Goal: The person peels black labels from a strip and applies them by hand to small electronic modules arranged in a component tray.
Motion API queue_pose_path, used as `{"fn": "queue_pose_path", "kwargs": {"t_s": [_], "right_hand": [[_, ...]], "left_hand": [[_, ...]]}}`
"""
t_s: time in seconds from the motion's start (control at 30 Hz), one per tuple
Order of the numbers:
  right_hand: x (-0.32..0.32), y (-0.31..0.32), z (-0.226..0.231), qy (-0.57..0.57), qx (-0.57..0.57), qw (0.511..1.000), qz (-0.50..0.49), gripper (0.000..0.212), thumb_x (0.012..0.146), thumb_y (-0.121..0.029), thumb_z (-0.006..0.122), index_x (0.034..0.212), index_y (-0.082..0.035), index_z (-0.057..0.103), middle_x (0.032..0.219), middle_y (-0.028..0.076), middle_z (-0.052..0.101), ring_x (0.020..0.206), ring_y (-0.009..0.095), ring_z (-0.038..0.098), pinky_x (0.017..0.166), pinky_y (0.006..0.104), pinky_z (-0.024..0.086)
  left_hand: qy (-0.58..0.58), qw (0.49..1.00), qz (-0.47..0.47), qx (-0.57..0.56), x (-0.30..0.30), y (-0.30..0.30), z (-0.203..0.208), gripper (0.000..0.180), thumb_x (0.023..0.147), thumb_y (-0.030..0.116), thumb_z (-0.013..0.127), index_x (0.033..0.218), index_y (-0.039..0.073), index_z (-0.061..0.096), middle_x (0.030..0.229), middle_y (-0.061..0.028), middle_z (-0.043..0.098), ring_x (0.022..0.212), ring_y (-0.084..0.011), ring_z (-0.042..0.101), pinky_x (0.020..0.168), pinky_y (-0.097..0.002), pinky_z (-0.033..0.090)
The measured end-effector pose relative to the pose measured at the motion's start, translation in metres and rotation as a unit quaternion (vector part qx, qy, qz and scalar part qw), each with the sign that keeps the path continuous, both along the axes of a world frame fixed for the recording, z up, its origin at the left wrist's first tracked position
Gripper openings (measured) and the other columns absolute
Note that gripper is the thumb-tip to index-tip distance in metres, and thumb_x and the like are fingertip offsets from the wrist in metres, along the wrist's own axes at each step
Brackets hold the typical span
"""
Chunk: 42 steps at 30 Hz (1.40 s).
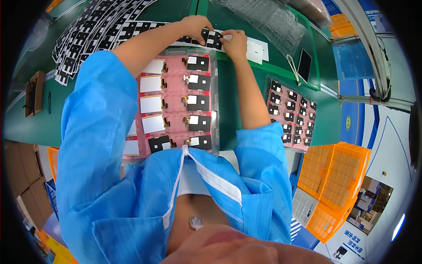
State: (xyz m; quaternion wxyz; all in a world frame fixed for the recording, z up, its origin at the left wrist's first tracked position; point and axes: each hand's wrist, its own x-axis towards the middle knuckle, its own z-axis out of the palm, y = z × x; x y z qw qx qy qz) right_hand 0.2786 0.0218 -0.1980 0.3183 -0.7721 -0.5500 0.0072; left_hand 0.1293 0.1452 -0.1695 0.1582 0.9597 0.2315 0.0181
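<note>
Near the far edge of the pink tray, both hands work at a strip of black stickers (214,39) on white backing. My left hand (195,29) has its thumb and forefinger curled onto the strip, holding it. On the other side, my right hand (235,44) is closed in a pinch at the edge of the end sticker. Below them lies the clear tray with pink lining (175,94). It holds several small flat parts with gold connectors: some have white faces (151,104), others carry black stickers (198,103) with a white square.
Overlapping black-and-white sticker sheets (83,39) spread at the far left. White backing papers (256,50) lie right of my hand, near a phone (304,66). A second filled tray (292,113) sits at right, with clear plastic trays (268,26) behind and orange crates (334,169) below.
</note>
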Motion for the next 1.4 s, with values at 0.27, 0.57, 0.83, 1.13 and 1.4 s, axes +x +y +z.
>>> {"fn": "queue_pose_path", "kwargs": {"t_s": [0.27,0.57,0.83,1.13,1.4], "right_hand": [[-0.01,-0.015,0.029,0.167,0.241,0.95,0.104,0.003,0.077,-0.008,0.067,0.079,-0.01,0.066,0.093,0.007,0.061,0.098,0.028,0.05,0.081,0.0381,0.04],[0.029,-0.01,0.008,-0.033,-0.055,0.998,-0.009,0.038,0.08,-0.026,0.068,0.117,-0.017,0.066,0.096,0.014,0.063,0.091,0.033,0.061,0.078,0.0455,0.051],[-0.021,-0.008,-0.003,-0.028,0.032,0.999,-0.031,0.018,0.073,-0.018,0.072,0.09,-0.013,0.07,0.089,0.009,0.062,0.087,0.03,0.06,0.073,0.0424,0.05],[0.018,-0.03,0.019,0.448,0.259,0.855,0.033,0.01,0.088,-0.008,0.063,0.094,-0.006,0.056,0.082,0.0,0.057,0.078,0.01,0.053,0.075,0.0237,0.043],[-0.037,-0.13,0.13,0.331,0.116,0.91,0.219,0.018,0.091,0.0,0.056,0.108,-0.002,0.055,0.096,0.003,0.06,0.087,0.009,0.056,0.079,0.0219,0.045]], "left_hand": [[0.013,0.999,0.043,-0.001,-0.005,-0.005,0.003,0.076,0.057,0.023,0.087,0.124,0.01,0.055,0.112,-0.01,0.058,0.104,-0.0305,0.059,0.085,-0.0416,0.049],[0.034,0.999,0.009,0.007,0.004,-0.016,0.021,0.07,0.061,0.028,0.085,0.126,0.024,0.059,0.12,-0.01,0.055,0.11,-0.0307,0.057,0.088,-0.0412,0.049],[0.022,0.999,0.025,-0.003,-0.006,-0.009,0.009,0.067,0.059,0.025,0.086,0.122,0.023,0.063,0.109,-0.0069,0.057,0.102,-0.0273,0.06,0.082,-0.0389,0.05],[0.048,0.997,0.022,-0.054,0.009,-0.001,0.005,0.07,0.055,0.024,0.087,0.121,0.02,0.064,0.113,-0.0085,0.058,0.106,-0.0281,0.059,0.084,-0.0384,0.05],[0.018,0.998,-0.013,-0.057,-0.042,-0.017,0.058,0.092,0.059,0.018,0.085,0.14,0.007,0.042,0.12,-0.0178,0.06,0.107,-0.0308,0.06,0.089,-0.0371,0.049]]}}
